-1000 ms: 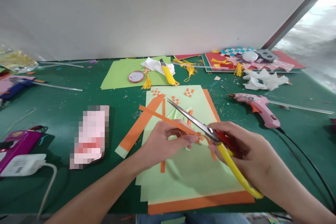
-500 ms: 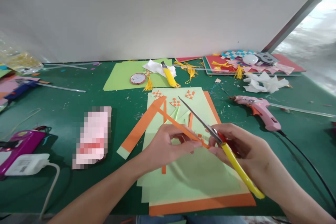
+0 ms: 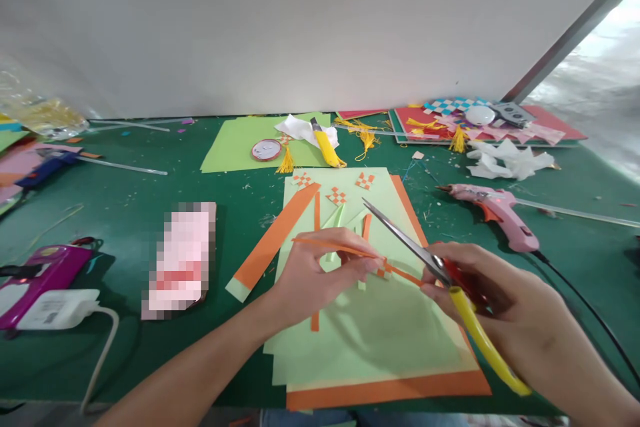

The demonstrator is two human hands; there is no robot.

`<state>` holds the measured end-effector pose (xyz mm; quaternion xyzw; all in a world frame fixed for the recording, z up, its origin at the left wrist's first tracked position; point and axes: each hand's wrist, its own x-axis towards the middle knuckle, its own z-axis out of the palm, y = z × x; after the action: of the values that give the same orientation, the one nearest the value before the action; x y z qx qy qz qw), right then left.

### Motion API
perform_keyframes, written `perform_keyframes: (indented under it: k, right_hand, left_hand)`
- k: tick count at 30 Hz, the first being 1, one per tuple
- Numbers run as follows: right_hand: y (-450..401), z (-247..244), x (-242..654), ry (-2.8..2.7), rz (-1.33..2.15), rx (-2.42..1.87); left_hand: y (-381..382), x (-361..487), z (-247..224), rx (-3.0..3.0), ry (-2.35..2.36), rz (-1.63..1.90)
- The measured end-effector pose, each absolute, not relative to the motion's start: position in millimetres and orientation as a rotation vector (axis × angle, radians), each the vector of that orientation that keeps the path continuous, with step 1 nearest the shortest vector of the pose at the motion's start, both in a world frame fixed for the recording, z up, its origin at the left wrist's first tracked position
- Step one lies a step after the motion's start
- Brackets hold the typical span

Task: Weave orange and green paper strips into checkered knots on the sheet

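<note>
My left hand (image 3: 317,273) is closed in a pinch on a small woven paper piece (image 3: 384,268) in orange and pale green. An orange paper strip (image 3: 407,276) runs through that piece; one end lies across my left fingers. The other end is pinched by my right hand (image 3: 510,300), which also holds scissors (image 3: 403,232) with yellow and red handles, blades pointing up and left. Below the hands lie pale green paper sheets (image 3: 370,340) over orange paper (image 3: 390,389). Several small checkered woven pieces (image 3: 337,196) and a wide orange strip (image 3: 280,237) rest there.
To the right lies a pink glue gun (image 3: 500,207) with its black cord. Left are a phone-shaped blurred object (image 3: 183,260) and a purple device (image 3: 50,277) with a white plug (image 3: 65,309). Behind are a yellow utility knife (image 3: 327,147), a round tin (image 3: 267,149) and yellow tassels (image 3: 287,161).
My right hand has moved right with the scissors, drawing the orange strip through the woven piece. The strip's long end now lies back across my left hand, which has barely moved.
</note>
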<state>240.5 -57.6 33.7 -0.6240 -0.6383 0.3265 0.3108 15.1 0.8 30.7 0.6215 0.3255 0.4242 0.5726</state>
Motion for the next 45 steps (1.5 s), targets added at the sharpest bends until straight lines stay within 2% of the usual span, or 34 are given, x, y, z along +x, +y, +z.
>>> perform_keyframes:
  k: [10,19,45]
  right_hand:
    - [-65.6,32.2,263.1,-1.807,0.5,-1.594]
    - [-64.9,41.4,258.0,-1.749,0.619,-1.657]
    - [-61.4,43.7,257.3,-1.879,0.558,-1.731]
  left_hand:
    - [0.4,12.9,28.5,1.518,0.7,1.135]
    - [0.4,13.5,30.7,1.564,0.695,1.143]
    - [1.0,10.7,27.2,1.606,0.694,1.227]
